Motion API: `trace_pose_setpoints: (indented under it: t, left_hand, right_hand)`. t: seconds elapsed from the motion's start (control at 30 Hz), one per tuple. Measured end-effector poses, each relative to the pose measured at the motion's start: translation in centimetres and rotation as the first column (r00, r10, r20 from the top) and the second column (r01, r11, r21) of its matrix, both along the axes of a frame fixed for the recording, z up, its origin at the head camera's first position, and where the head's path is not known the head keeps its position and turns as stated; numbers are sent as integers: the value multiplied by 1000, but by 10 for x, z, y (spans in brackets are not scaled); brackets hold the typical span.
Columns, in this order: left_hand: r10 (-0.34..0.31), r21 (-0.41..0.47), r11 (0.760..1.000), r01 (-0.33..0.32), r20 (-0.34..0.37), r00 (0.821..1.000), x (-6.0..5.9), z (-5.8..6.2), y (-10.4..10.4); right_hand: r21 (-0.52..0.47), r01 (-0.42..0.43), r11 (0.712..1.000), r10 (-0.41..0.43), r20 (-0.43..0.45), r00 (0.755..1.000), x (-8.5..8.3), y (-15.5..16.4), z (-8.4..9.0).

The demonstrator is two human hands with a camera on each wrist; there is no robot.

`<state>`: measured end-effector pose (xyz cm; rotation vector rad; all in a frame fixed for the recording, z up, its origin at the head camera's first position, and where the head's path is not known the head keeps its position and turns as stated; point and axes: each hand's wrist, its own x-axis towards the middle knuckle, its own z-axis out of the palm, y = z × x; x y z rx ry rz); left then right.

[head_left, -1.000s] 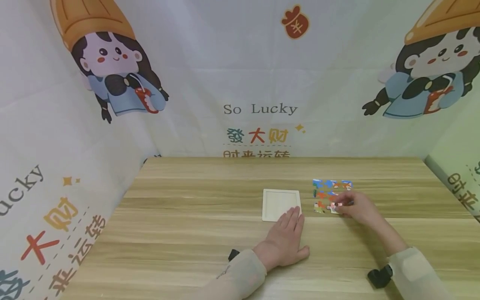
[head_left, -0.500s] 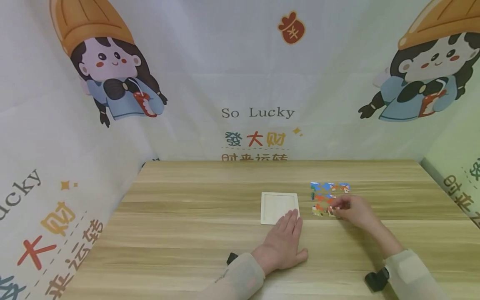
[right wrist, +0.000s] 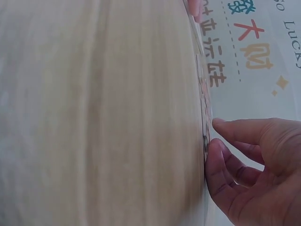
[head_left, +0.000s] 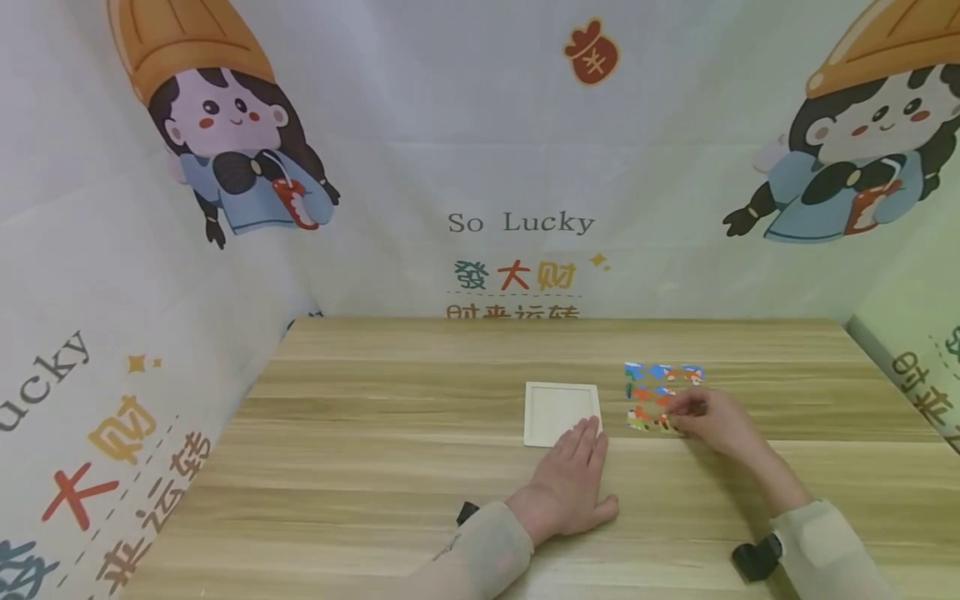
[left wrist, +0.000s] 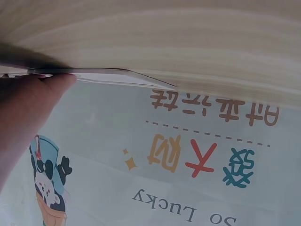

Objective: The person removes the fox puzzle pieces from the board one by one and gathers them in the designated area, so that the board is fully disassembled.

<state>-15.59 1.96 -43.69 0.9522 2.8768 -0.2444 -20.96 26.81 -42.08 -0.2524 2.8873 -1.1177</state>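
In the head view, my left hand (head_left: 566,483) lies flat with straight fingers over the lower right corner of a pale square puzzle tray (head_left: 561,389). Right of the tray, several small jigsaw pieces (head_left: 645,392) with a blue, orange and green picture lie in rows, small gaps between them. My right hand (head_left: 716,421) holds a jigsaw piece (head_left: 664,423) at the lower right of these rows, thumb and index finger down at the tabletop. The right wrist view shows that thumb and index finger (right wrist: 235,129) bent close together; the piece between them is hardly visible edge-on.
The wood-grain table (head_left: 375,483) reaches back to a white printed cloth (head_left: 390,183), which hangs behind it and along both sides. A black wrist camera (head_left: 757,558) sits by the right sleeve.
A second ago the piece at my right fingers was tilted, showing white and pink. It now lies lower, almost flat among the others. My left hand stays on the tray corner.
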Motion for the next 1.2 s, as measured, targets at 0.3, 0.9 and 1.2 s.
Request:
trace_pose_setpoints:
  t: [0.3,0.9,1.2]
  left_hand:
    - [-18,-23,1000,17,-13,1000,-3,7,-1]
    - [-5,68,998,5,-2,1000,-11,11,-9]
    - [106,112,988,-107,20,994,-27,18,-27]
  right_hand:
    - [-23,20,1000,-20,15,1000,-2,-1,4]
    - [-35,10,999,-13,-93,996,-4,-17,9]
    - [-69,-37,997,30,-96,995,-8,-35,12]
